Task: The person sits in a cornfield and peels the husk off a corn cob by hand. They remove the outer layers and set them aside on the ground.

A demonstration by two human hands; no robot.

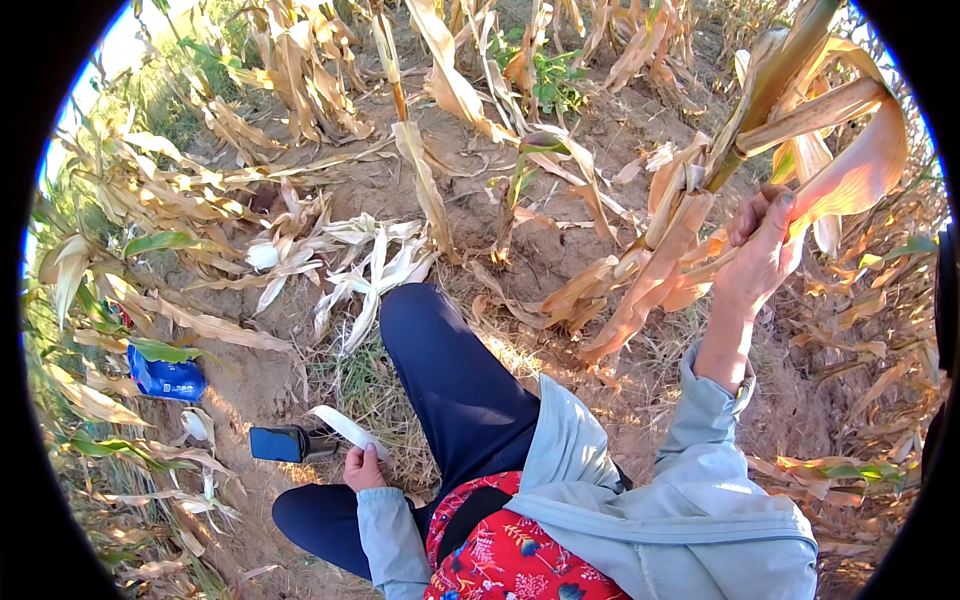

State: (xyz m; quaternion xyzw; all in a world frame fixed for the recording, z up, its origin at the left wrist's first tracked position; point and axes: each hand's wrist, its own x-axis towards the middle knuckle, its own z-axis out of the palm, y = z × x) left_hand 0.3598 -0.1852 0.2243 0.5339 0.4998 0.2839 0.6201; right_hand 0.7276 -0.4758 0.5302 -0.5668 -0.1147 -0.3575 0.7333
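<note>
My left hand (364, 469) pinches a pale, curved strip of corn husk (345, 429) low down by my bent leg. Up on the right, my right hand (757, 244) is closed around a dry, tan corn leaf (855, 172) that arches away above it. Close to that hand leans a thick corn stalk (772, 90), with more withered leaves (660, 262) hanging from its lower part. I cannot see an ear on this stalk. Opened white husks (375, 274) lie spread on the soil in front of my knee.
A dark device with a flat screen (276, 444) is on the ground left of my left hand. Beyond it lies a blue plastic package (166, 375) bearing print. Dry corn plants (300, 82) stand ahead, and fallen leaves (202, 326) litter the bare soil (255, 382).
</note>
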